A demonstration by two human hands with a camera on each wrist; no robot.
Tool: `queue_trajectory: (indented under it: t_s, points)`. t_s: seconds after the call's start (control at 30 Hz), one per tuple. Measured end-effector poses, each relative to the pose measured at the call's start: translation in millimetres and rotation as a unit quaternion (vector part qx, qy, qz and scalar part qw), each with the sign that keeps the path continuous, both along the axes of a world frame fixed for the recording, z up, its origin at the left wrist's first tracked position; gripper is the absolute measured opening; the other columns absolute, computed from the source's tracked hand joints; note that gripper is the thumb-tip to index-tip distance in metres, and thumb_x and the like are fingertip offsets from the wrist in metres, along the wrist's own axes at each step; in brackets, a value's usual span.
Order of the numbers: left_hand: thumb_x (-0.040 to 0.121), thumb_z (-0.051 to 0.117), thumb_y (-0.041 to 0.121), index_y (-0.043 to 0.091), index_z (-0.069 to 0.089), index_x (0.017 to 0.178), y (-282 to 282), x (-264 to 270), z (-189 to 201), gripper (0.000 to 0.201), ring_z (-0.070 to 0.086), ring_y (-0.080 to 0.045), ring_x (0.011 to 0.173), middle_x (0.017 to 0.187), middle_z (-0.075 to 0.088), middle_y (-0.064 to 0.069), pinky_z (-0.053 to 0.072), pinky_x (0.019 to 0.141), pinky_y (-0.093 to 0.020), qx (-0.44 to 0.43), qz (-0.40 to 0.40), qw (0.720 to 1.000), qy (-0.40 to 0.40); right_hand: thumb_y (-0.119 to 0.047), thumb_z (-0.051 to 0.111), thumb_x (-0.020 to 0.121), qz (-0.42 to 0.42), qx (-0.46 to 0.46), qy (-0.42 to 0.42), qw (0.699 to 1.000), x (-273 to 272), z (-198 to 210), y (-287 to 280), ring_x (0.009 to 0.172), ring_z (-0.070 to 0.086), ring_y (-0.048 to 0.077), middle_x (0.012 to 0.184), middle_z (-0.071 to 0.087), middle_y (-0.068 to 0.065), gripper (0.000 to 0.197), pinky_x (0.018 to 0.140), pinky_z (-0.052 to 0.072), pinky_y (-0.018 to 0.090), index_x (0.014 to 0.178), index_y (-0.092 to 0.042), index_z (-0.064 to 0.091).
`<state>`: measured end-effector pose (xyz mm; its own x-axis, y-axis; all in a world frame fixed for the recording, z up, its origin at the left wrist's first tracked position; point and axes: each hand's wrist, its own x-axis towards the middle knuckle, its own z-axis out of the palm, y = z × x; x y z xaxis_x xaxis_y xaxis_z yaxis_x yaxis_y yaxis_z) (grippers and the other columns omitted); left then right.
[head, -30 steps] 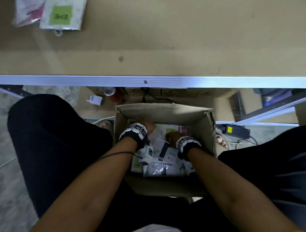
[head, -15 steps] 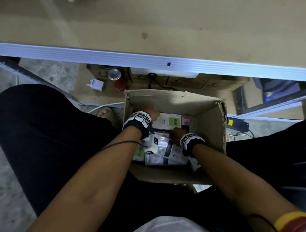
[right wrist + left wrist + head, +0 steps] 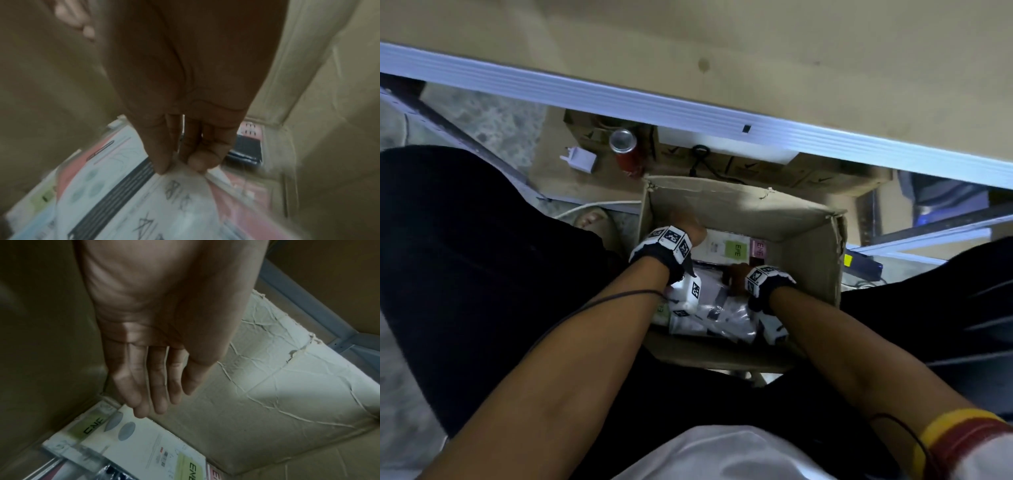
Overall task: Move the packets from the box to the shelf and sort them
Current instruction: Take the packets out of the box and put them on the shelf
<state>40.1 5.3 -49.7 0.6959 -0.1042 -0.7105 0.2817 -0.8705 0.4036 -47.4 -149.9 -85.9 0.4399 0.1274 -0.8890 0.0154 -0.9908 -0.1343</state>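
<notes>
Left hand (image 3: pixel 156 340) slid deeper, fingers straight; right hand (image 3: pixel 191 113) pinches glossy white packet (image 3: pixel 180 203).

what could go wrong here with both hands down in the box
The right hand pinches only the corner of a clear packet, so it may slip or tear when lifted. The left hand hangs open above the green-label packet, holding nothing. The packets overlap inside the box, so lifting one could drag others.
</notes>
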Motion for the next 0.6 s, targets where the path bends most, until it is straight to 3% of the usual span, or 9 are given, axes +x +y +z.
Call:
queue_trajectory:
  t_s: [0.1,0.23,0.33,0.43,0.6]
  points:
    - [0.099,0.052,0.021,-0.005,0.064,0.122,0.0,-4.2,2.7,0.037,0.062,-0.037,0.117,0.128,0.064,-0.023,0.051,0.101,-0.042,0.012,-0.044,0.998,0.034,-0.031,0.065,0.093,-0.006,0.016,0.004,1.000,-1.5,6.5,-2.3,0.132,0.049,0.031,0.148,0.046,0.016,0.059,0.108,0.043,0.039,0.145,-0.008,0.047]
    - [0.096,0.055,0.028,-0.001,0.068,0.116,3.1,-8.5,-2.3,0.037,0.064,-0.036,0.114,0.125,0.067,-0.020,0.052,0.101,-0.041,0.036,-0.072,0.997,-0.004,-0.029,0.060,0.096,-0.007,0.025,-0.032,0.999,5.8,28.0,-13.7,0.112,0.063,0.034,0.127,0.062,0.022,0.041,0.088,0.052,0.035,0.124,0.002,0.061]
    - [0.098,0.051,0.028,0.002,0.067,0.115,3.7,-17.7,-7.8,0.035,0.060,-0.035,0.118,0.128,0.063,-0.019,0.047,0.100,-0.037,0.052,-0.106,0.993,-0.031,-0.021,0.059,0.095,-0.002,-0.006,-0.104,0.995,12.0,46.6,-26.0,0.116,0.061,0.034,0.128,0.062,0.020,0.035,0.096,0.051,0.038,0.124,-0.001,0.063]
    - [0.096,0.057,0.024,0.003,0.067,0.120,0.1,-30.2,-12.9,0.034,0.063,-0.033,0.116,0.125,0.066,-0.016,0.051,0.097,-0.036,0.076,-0.119,0.989,-0.038,-0.017,0.055,0.097,0.000,0.001,-0.146,0.989,24.7,73.7,-37.4,0.123,0.055,0.033,0.137,0.053,0.021,0.039,0.098,0.045,0.036,0.132,-0.001,0.055]
    - [0.096,0.053,0.016,-0.006,0.063,0.118,-9.3,-55.6,-25.5,0.033,0.065,-0.038,0.108,0.120,0.066,-0.025,0.053,0.089,-0.039,0.081,-0.213,0.974,-0.006,-0.011,0.055,0.091,0.047,-0.013,-0.217,0.975,41.4,140.8,-37.5,0.103,0.065,0.036,0.116,0.066,0.017,0.024,0.079,0.054,0.038,0.113,-0.005,0.064]
